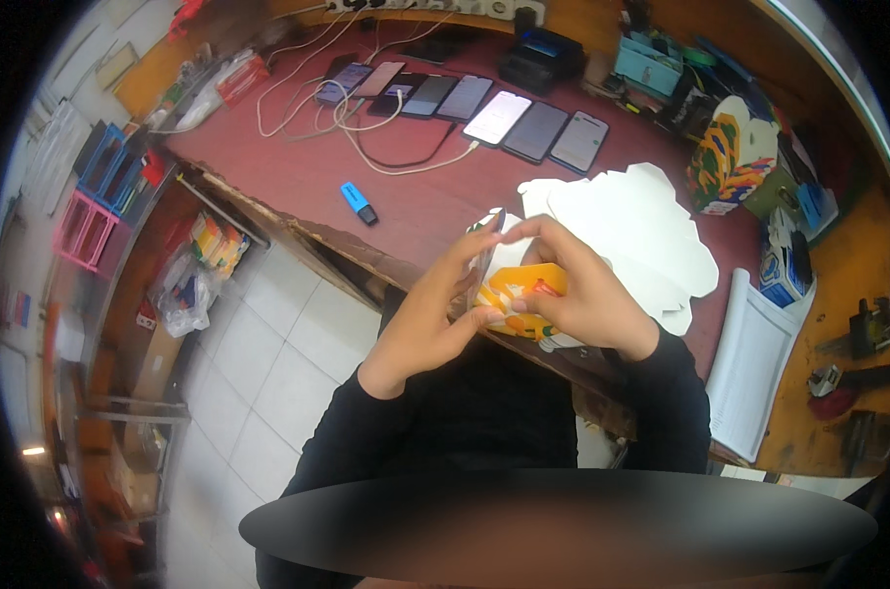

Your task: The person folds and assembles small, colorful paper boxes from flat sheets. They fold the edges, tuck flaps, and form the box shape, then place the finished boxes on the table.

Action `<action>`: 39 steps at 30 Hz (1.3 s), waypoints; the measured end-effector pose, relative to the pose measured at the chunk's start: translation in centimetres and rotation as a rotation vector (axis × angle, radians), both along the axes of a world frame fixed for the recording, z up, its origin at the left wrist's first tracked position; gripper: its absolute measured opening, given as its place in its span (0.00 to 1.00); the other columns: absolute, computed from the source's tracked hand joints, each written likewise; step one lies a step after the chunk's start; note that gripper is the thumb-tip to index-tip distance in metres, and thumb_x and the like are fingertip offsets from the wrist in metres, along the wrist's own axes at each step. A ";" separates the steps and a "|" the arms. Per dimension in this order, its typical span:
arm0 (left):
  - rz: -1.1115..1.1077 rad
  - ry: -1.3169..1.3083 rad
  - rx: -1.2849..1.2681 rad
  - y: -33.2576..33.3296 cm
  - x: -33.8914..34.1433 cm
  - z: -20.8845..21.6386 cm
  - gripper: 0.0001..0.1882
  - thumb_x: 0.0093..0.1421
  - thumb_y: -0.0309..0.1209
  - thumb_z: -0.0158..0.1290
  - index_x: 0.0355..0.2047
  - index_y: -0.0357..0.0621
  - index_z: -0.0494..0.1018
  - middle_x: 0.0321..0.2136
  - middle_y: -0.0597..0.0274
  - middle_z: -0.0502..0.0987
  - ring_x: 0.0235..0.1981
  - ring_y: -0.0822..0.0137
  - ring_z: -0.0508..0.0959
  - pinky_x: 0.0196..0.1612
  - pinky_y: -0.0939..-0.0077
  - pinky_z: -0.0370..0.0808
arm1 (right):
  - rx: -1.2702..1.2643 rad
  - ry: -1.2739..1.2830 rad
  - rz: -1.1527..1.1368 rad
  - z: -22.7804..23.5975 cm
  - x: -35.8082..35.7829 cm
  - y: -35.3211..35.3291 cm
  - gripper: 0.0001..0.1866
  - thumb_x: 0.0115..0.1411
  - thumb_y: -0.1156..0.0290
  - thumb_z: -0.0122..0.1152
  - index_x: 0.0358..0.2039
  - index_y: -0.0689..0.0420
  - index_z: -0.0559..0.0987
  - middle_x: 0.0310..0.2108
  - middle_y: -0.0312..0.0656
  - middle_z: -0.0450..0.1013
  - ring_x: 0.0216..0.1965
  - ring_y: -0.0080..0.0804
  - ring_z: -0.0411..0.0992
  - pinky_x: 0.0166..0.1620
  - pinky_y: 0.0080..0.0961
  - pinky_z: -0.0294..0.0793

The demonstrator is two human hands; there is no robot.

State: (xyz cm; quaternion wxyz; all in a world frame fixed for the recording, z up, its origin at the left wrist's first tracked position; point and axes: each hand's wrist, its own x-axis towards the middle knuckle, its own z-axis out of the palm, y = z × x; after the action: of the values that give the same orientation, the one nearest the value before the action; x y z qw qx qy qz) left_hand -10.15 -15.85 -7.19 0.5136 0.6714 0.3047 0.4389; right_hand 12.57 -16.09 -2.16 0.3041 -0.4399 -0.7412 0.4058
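Note:
A small card box (512, 285), white inside with a yellow, orange and green pattern outside, is held at the table's near edge, partly folded. My left hand (433, 306) grips its left side, fingers along the far edge and thumb on the near patterned panel. My right hand (573, 285) holds the right side, thumb on the front flap and index finger bent over the top. Parts of the box are hidden behind my fingers. Just beyond my right hand lie flat white card blanks (636, 231) with scalloped edges, overlapping one another.
Several phones (497, 118) lie in a row at the back, some with white cables. A blue marker (359, 203) rests on the red tabletop (298, 177). To the right are patterned card pieces (730, 157) and an open notebook (754, 363). Shelves (121, 294) stand left.

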 end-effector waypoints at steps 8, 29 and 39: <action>0.159 0.394 0.538 1.3 0.1 -0.6 0.28 0.46 0.37 0.73 0.50 0.56 0.79 0.73 0.35 0.48 0.73 0.29 0.44 0.72 0.35 0.45 | 0.323 -0.175 0.085 -0.2 -0.2 -0.3 0.07 0.51 0.84 0.64 0.32 0.65 0.77 0.29 0.52 0.71 0.33 0.53 0.74 0.39 0.37 0.73; 0.561 0.659 0.945 -3.9 0.1 -1.7 0.03 0.50 0.26 0.65 0.20 0.45 0.82 0.71 0.55 0.57 0.76 0.36 0.36 0.69 0.18 0.33 | 0.790 -0.244 0.321 -5.4 -0.1 1.4 0.21 0.47 0.93 0.64 0.41 0.61 0.76 0.34 0.48 0.69 0.33 0.42 0.73 0.36 0.34 0.72; 0.867 0.432 1.307 -3.8 1.2 -1.9 0.08 0.54 0.31 0.63 0.20 0.50 0.77 0.56 0.63 0.70 0.69 0.48 0.60 0.66 0.32 0.49 | 0.846 -0.189 0.265 -5.6 1.1 1.2 0.15 0.57 0.87 0.69 0.43 0.62 0.76 0.34 0.46 0.77 0.32 0.37 0.76 0.40 0.28 0.75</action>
State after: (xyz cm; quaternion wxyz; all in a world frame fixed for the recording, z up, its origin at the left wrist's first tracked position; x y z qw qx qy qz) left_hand -8.99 -19.62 -9.06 -0.2679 0.7279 0.3121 0.5487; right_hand 13.66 -14.89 -7.80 0.3337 -0.2135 -0.9162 0.0607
